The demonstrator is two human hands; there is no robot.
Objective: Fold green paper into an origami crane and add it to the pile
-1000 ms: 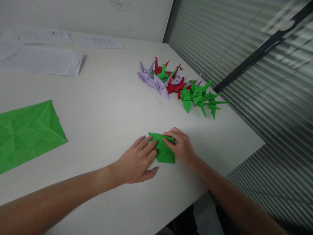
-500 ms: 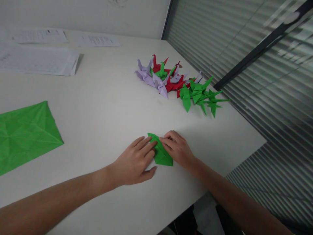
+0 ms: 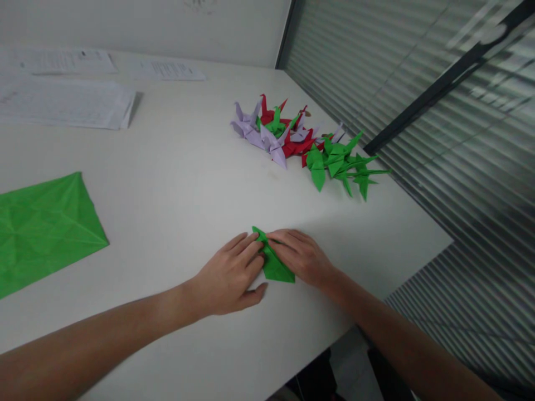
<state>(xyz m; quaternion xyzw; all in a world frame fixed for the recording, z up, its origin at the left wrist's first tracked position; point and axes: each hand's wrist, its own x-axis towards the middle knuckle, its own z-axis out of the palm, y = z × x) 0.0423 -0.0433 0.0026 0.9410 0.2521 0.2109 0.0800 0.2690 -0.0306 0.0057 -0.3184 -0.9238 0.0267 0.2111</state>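
Note:
A small folded green paper point(image 3: 276, 269) lies flat on the white table point(image 3: 188, 184) near its front edge. My left hand point(image 3: 232, 275) rests on the paper's left side, fingers stretched out and pressing down. My right hand point(image 3: 298, 257) lies over the right side, its fingers flat along the paper's upper fold and meeting the left fingertips. Most of the paper is hidden under the two hands.
A pile of folded paper cranes point(image 3: 298, 142), lilac, red and green, sits further back on the right. A large creased green sheet point(image 3: 42, 228) lies at the left. Printed white papers point(image 3: 67, 103) are at the back left. Window blinds point(image 3: 438, 111) run along the table's right edge.
My right hand has slid left across the green paper, folding its right flap inward, so less green shows. The left hand has stayed in place.

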